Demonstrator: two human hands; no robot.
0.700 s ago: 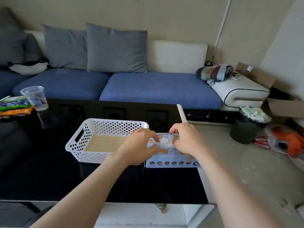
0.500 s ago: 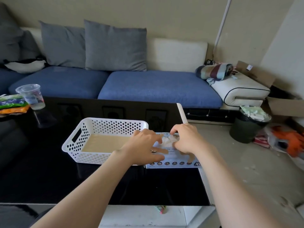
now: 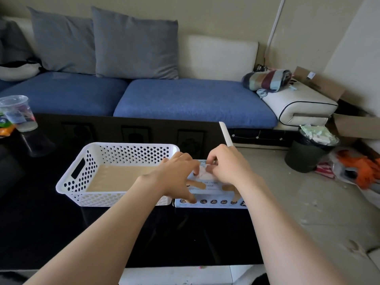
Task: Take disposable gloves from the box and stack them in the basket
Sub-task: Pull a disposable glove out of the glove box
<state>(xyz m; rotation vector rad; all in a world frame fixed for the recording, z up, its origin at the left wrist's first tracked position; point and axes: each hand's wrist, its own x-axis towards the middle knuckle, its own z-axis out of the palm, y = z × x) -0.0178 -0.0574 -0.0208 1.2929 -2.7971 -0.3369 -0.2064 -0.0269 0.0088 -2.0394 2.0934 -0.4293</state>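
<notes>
Blue sofa (image 3: 185, 99), beige wall (image 3: 205, 15), black table (image 3: 41, 223)

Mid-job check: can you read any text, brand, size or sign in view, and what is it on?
Glove box top: printed lines, too blurred to read.
Its front: a row of round icons, unreadable.
Plastic cup: print blurred.
Cardboard box sticker: too small.
Nothing can be quoted.
</notes>
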